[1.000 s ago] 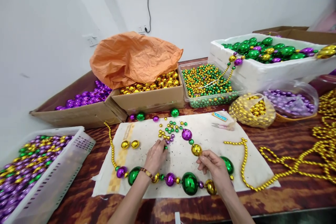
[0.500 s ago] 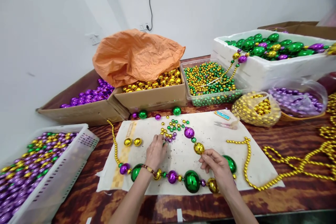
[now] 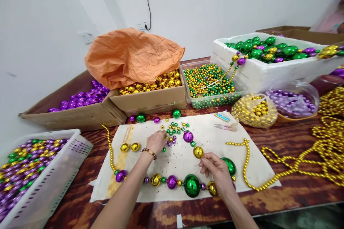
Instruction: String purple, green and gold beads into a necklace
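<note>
On the white cloth (image 3: 145, 164), my left hand (image 3: 156, 142) reaches in with bent fingers at a cluster of small beads (image 3: 173, 128) in green, gold and purple. Its fingertips are partly hidden, and I cannot make out what is between them. One small green bead (image 3: 163, 149) lies just below that hand. My right hand (image 3: 213, 166) pinches the near end of a short bead strand by the gold ball (image 3: 198, 152). A large purple ball (image 3: 188, 136) forms the strand's far part. Along the cloth's front runs a beaded chain with a big green ball (image 3: 192, 185), passing behind both arms.
Two loose gold balls (image 3: 130, 147) sit on the left. Small scissors (image 3: 224, 126) lie back right. Beyond are cardboard boxes (image 3: 150, 101), a clear bin (image 3: 215, 102) and a white foam box (image 3: 242, 71). A plastic basket (image 3: 67, 164) stands left; gold bead chains (image 3: 298, 166) spread right.
My left hand has moved slightly away from me, farther into the small beads, uncovering a green one. My right hand stays pinched at the strand. The whole view has shifted a little.
</note>
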`<state>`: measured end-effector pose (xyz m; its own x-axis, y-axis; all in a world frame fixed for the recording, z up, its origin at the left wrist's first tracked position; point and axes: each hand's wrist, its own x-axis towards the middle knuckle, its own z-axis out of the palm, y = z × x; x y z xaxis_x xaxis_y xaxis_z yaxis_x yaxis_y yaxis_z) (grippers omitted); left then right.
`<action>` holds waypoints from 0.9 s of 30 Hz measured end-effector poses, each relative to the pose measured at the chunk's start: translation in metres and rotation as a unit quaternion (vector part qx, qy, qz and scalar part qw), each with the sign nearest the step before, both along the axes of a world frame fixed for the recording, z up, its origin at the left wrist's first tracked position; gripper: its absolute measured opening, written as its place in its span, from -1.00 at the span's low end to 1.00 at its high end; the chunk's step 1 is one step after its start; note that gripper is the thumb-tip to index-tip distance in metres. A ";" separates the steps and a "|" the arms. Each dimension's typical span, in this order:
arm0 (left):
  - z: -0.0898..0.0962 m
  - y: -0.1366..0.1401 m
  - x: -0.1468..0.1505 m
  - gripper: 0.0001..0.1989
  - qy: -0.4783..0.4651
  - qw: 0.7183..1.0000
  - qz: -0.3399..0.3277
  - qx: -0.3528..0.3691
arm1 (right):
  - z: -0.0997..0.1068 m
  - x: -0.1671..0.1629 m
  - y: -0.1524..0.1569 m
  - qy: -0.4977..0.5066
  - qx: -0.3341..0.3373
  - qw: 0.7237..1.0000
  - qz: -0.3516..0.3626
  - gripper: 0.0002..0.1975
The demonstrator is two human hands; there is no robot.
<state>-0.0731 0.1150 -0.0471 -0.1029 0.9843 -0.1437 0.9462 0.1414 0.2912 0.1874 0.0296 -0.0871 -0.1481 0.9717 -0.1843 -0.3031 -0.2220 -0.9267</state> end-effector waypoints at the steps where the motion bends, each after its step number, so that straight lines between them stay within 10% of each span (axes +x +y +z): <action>1: -0.001 0.001 0.000 -0.95 -0.012 1.000 0.005 0.000 | 0.000 0.000 0.000 0.001 -0.001 1.000 0.000 -0.75; 11: 0.023 -0.018 0.009 -0.81 -0.285 0.953 0.047 0.088 | 0.007 -0.001 -0.004 -0.021 0.009 0.999 0.023 -0.72; 18: 0.049 -0.038 0.035 -0.78 -0.790 0.607 0.083 0.016 | 0.015 -0.007 -0.010 -0.058 0.033 0.998 0.020 -0.69; 27: 0.050 -0.043 0.040 -0.84 -0.837 0.539 0.095 0.002 | 0.023 -0.003 -0.015 -0.092 0.043 0.995 0.007 -0.70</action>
<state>-0.0326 0.0724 0.0032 0.0698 0.9794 -0.1893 -0.6741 0.1862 0.7148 0.1847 0.0147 -0.0636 -0.1337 0.9830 -0.1261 -0.1236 -0.1428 -0.9820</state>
